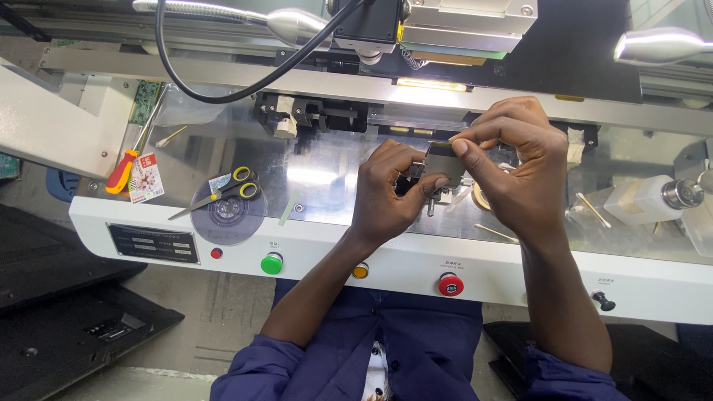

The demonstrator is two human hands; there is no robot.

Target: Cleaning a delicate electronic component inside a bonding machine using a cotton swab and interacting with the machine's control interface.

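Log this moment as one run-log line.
left hand: grips small dark part | right hand: pinches its top edge | nearby: scissors, screwdriver

Yellow-handled scissors lie on a clear round disc at the left of the shiny machine bed, with a red-and-orange screwdriver and a small printed packet further left. Along the white front panel: small red button, green button, amber button, red stop button, black knob. At right, a white plastic bottle lies on its side near thin wooden sticks; a black cable loops overhead beside a gooseneck lamp.
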